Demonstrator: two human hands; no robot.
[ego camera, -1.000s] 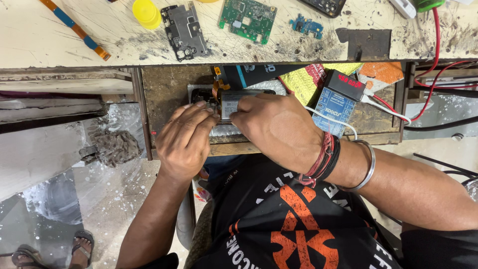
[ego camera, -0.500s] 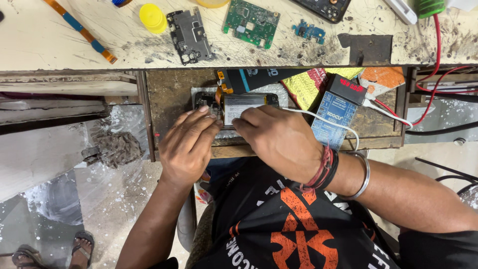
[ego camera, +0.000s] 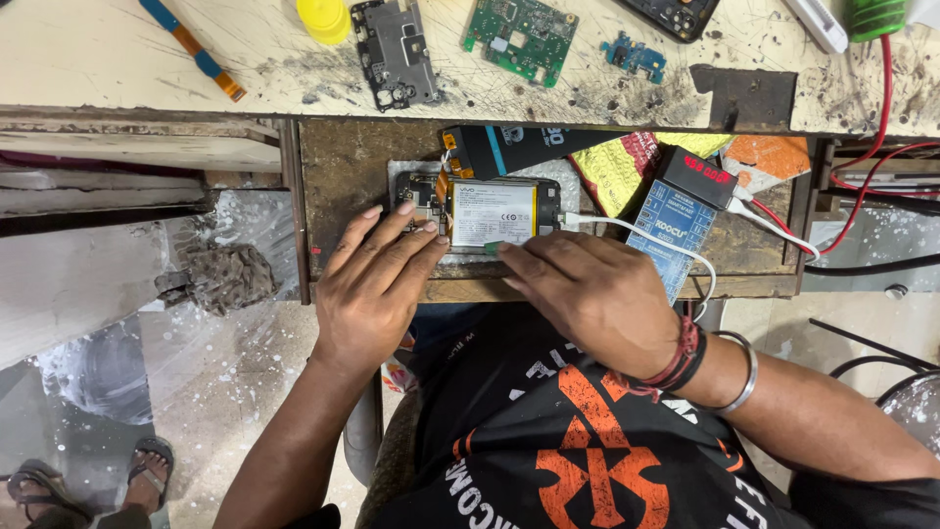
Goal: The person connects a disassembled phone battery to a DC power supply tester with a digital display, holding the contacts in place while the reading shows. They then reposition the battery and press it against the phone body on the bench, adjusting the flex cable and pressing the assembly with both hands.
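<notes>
An opened phone (ego camera: 480, 211), its back cover off and its white-labelled battery (ego camera: 493, 214) exposed, is seen lying in a pulled-out wooden drawer (ego camera: 343, 171) beneath a scarred counter (ego camera: 117, 69). The left hand (ego camera: 377, 284) is laid flat, fingers spread and closing on nothing, its fingertips (ego camera: 416, 220) resting against the phone's left end. The right hand (ego camera: 592, 294) is likewise loosely curled, its fingertips (ego camera: 509, 250) pressed to the phone's lower edge; whether anything small is pinched there cannot be told. A white cable (ego camera: 636, 235) is plugged into the phone's right end and runs toward a blue board (ego camera: 676, 230) just beside it, which is topped by a black module with a red display (ego camera: 700, 176). Crumpled yellow (ego camera: 617, 167) and orange (ego camera: 764, 157) wrappers lie at the back of the drawer. On the counter above are scattered a yellow cap (ego camera: 323, 18), a grey frame part (ego camera: 392, 49), a green circuit board (ego camera: 519, 29) and a small blue board (ego camera: 636, 54). Red wires (ego camera: 881, 98) trail down at the right.
</notes>
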